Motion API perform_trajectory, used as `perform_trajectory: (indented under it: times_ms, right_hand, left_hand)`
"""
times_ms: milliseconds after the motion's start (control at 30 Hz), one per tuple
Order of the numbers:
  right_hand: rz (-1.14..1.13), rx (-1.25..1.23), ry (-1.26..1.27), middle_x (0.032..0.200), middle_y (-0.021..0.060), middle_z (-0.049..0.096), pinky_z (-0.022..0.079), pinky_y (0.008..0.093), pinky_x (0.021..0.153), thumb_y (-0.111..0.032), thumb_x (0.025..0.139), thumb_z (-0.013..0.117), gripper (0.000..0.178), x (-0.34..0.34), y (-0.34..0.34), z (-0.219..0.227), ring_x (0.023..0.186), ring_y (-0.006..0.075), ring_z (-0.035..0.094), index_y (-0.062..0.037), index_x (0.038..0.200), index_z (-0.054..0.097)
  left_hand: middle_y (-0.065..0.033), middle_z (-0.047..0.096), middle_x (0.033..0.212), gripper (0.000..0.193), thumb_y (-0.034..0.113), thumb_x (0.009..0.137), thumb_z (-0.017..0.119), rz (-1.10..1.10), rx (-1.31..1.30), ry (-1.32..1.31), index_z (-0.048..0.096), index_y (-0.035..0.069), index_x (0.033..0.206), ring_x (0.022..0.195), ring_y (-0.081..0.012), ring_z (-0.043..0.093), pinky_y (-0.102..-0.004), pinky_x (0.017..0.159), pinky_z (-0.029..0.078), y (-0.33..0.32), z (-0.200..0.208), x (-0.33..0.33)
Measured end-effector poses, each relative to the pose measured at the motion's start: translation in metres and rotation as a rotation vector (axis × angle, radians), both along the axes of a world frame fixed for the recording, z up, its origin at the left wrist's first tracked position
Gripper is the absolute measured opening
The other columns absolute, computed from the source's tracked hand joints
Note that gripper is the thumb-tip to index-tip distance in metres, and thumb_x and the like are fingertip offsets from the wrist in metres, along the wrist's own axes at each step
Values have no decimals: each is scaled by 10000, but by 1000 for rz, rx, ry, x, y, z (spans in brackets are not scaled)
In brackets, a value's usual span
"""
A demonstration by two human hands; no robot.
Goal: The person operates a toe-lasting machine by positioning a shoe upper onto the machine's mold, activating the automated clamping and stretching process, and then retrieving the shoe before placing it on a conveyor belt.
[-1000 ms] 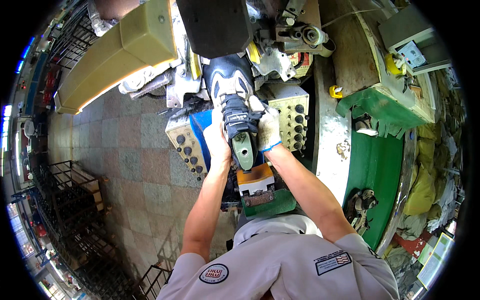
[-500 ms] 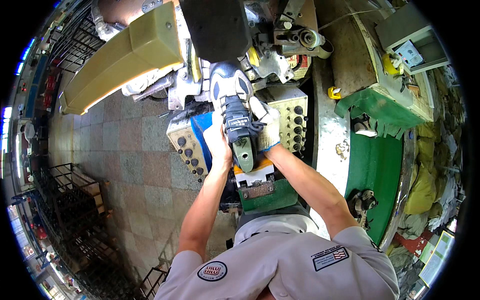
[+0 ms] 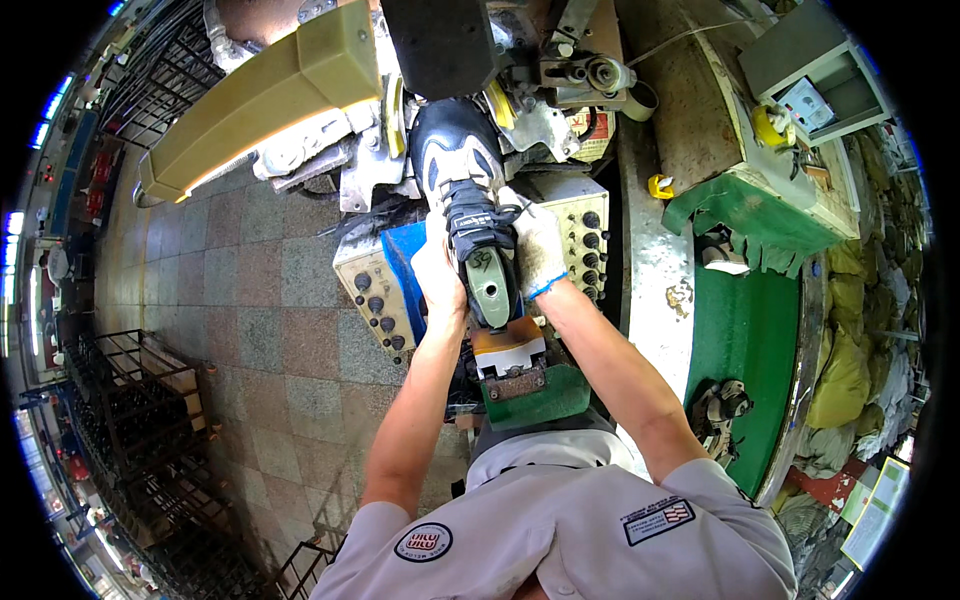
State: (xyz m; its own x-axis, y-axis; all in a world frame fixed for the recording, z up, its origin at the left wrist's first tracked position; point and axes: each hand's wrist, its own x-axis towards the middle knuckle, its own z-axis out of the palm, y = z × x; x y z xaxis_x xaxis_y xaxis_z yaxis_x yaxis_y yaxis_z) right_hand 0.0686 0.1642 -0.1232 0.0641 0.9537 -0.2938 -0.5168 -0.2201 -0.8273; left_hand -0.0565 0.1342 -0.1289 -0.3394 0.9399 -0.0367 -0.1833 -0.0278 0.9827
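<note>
Both my hands hold a black, white and grey sneaker upper [image 3: 462, 165] fitted on a green shoe last [image 3: 489, 285]. Its toe points away from me, just below a machine's dark block [image 3: 440, 50]. Dark laces cross the top. My left hand [image 3: 438, 274], which looks bare, is closed along the left side. On the right side my right hand [image 3: 541, 250], in a whitish glove with a blue cuff, grips near the laces. The heel end of the last is over an orange and white pad [image 3: 508, 345]; whether they touch I cannot tell.
Control boxes with black knobs [image 3: 585, 240] flank the shoe. A long tan machine cover [image 3: 265, 95] juts out at upper left. To the right, a green-surfaced bench [image 3: 735, 350] carries more shoes [image 3: 720, 412]. Dark metal racks [image 3: 130, 400] stand at left on the tiled floor.
The shoe has shifted slightly away from me, and more of its dark toe shows. More of the orange pad is visible behind the heel. Both hands have kept their hold.
</note>
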Motion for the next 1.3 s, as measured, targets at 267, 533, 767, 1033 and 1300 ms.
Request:
perform_trajectory:
  times_ms: [267,533,767,1033,1300]
  right_hand:
    - [-31,-48,-24,883,-12,689,482,256,704,-281,975,681,287,5,4,-14,773,80,580,-4,1008,747]
    - [-31,-61,67,940,22,721,504,264,735,-259,970,677,277,0,2,-20,808,94,619,2,1038,743]
    - [-105,5,93,929,47,729,517,264,704,-242,966,655,270,-15,-1,-5,773,111,647,8,1021,742]
    - [-64,23,109,880,21,705,499,251,670,-254,981,652,272,-13,-5,-11,752,83,612,2,982,744]
    - [-12,-4,95,908,3,703,489,248,685,-287,975,661,282,-9,4,-8,751,79,603,-21,998,751]
  left_hand:
    - [-11,632,798,393,237,1085,447,-19,-120,-74,658,-93,1055,731,-81,484,-271,652,429,1,-10,3]
    - [-70,692,869,311,163,1061,450,-61,8,36,633,-71,1154,764,-101,542,-271,704,473,3,-18,-5]
    - [-132,710,885,282,114,1032,466,-172,179,382,637,-58,1175,776,-124,611,-279,726,500,13,-12,-25]
    - [-188,672,826,264,135,1008,493,-107,309,669,659,-52,1094,678,-256,627,-333,650,480,8,-3,-28]
    - [-190,677,842,291,154,1034,441,-109,214,459,644,-44,1096,708,-251,600,-347,690,485,7,-7,-28]
